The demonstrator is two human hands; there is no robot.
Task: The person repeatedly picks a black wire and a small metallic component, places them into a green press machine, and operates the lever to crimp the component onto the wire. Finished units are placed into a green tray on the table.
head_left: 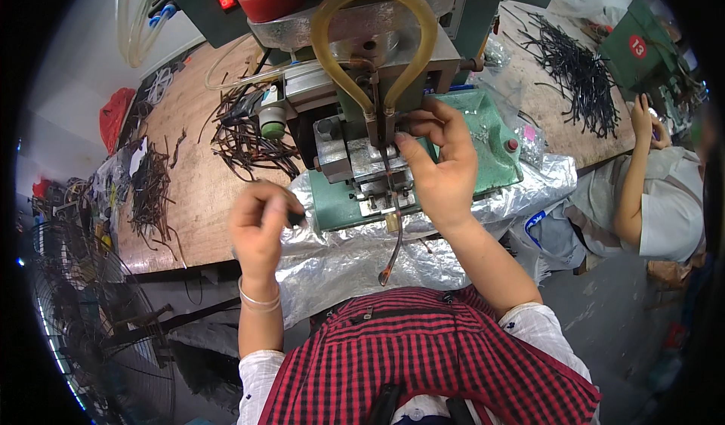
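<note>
A green bench press (355, 153) with a metal clamping block stands before me. A thin dark-brown strip (399, 232), shaped like an eyeglass temple, hangs from it toward me, its amber bent tip (384, 278) lowest. At the block's right side, my right hand (444, 164) has its thumb and fingertips drawn together; what lies between them is hidden. My left hand (260, 217) is off the press's front left corner, fingers curled in. A small dark bit (296, 218) shows at its fingertips, too blurred to name.
Brown strips lie in a heap (257, 145) left of the press and a bundle (151, 191) farther left. Black strips (578, 81) cover the table at right. Silver sheeting (340, 266) drapes the front edge. A fan (98, 334) stands lower left; a co-worker (649, 191) sits right.
</note>
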